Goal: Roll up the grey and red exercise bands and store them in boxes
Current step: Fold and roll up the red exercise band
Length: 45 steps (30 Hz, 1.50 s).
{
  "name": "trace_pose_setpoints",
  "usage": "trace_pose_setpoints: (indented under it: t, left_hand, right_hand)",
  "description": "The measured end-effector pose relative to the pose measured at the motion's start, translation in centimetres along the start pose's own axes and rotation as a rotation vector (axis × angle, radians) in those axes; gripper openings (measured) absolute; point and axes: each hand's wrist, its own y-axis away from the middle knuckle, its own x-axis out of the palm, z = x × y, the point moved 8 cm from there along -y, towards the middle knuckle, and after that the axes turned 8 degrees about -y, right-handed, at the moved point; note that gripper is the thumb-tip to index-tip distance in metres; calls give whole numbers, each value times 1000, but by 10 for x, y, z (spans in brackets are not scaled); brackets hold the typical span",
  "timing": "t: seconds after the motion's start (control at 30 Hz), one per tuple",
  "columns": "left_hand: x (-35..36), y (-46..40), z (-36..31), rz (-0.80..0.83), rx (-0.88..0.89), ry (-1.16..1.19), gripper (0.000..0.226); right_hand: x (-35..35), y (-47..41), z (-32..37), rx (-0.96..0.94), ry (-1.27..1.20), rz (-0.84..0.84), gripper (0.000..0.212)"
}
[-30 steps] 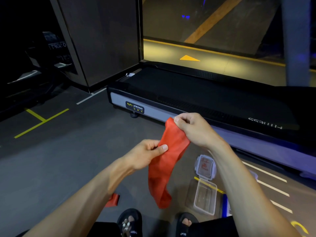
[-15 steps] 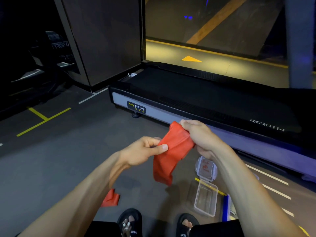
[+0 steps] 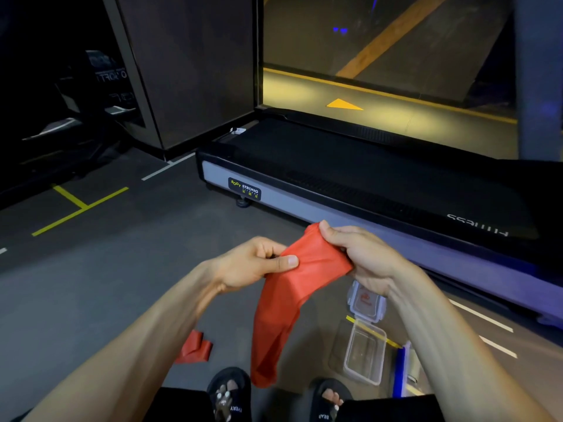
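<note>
A red exercise band [image 3: 283, 303] hangs in front of me, held at its top end by both hands. My left hand [image 3: 253, 263] pinches the band's left edge between thumb and fingers. My right hand [image 3: 362, 257] grips the top right end, fingers curled over it. The band's loose end dangles down to just above my feet. A clear plastic box [image 3: 364, 354] stands open on the floor at the lower right, its lid [image 3: 367, 303] lying flat behind it. A second red piece [image 3: 195, 348] lies on the floor to the left. No grey band is in view.
A black treadmill [image 3: 365, 175] runs across the floor just beyond my hands. A blue-edged object [image 3: 400, 370] sits right of the box. My feet in black sandals [image 3: 228, 394] are at the bottom. Yellow and white lines mark the grey floor.
Both hands have lowered and drawn closer together. The band's hanging end rose half a second ago and has dropped back down, now hanging long again.
</note>
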Motion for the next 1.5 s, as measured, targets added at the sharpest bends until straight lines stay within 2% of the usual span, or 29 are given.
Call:
trace_pose_setpoints:
  t: [0.2,0.37,0.57,0.7,0.8,0.87,0.93,1.1,1.17,1.2,1.3,1.5]
  left_hand:
    - [-3,0,1,7,0,-33,30]
    - [-7,0,1,-16,2,-20,32]
    - [-7,0,1,-38,3,52,14]
    - [-2,-1,-1,-19,4,57,27]
    - [0,1,-4,-25,11,81,19]
    - [-3,0,-3,-42,16,89,18]
    - [-4,1,-3,-57,5,84,18]
    - [-7,0,-2,-81,2,59,16]
    - [-9,-1,0,-106,6,53,38]
    - [-9,-1,-1,-112,9,57,41]
    - [-9,-2,-4,-122,22,58,26]
    - [-8,-2,-9,-139,50,29,28]
  right_hand:
    - [6,4,-5,13,8,-16,43]
    - [5,0,-7,-7,-100,-17,42]
    - [6,3,-12,20,-198,-21,29]
    - [6,1,-23,52,-220,-104,38]
    - [10,-3,-25,42,-254,-136,51]
    - [17,-2,-20,26,-233,-71,52]
    - [23,-1,-17,7,-174,19,42]
    - [20,2,-13,-27,-131,19,30]
    - [18,4,-11,-36,-117,5,34]
    - [18,5,-9,-43,-106,-8,39]
    - [17,9,-8,-55,-52,-46,55]
    - [21,11,-9,-47,10,-44,52]
